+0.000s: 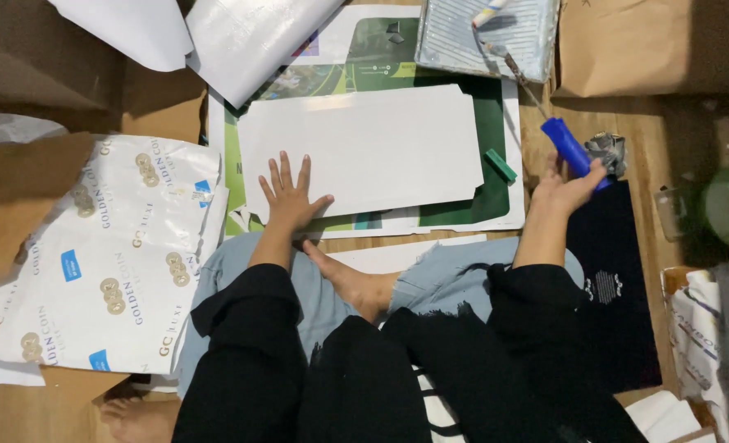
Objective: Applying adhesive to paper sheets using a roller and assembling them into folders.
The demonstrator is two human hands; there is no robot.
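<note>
**Flat card under my left, roller in my right**

My left hand (289,197), fingers spread, presses the white card sheet (360,152) on the floor: light, bendy, likely slippery. My right hand (568,187) is clamped on the blue roller handle (571,148), probably the firmest hold.

A wooden floor (627,139) is showing between scattered things. Brown cardboard (20,189) is lying at the left, and a brown paper bag (651,45) is sitting at the far right. A dark mat (619,279) is lying at the right. Soft light is falling from above.
</note>
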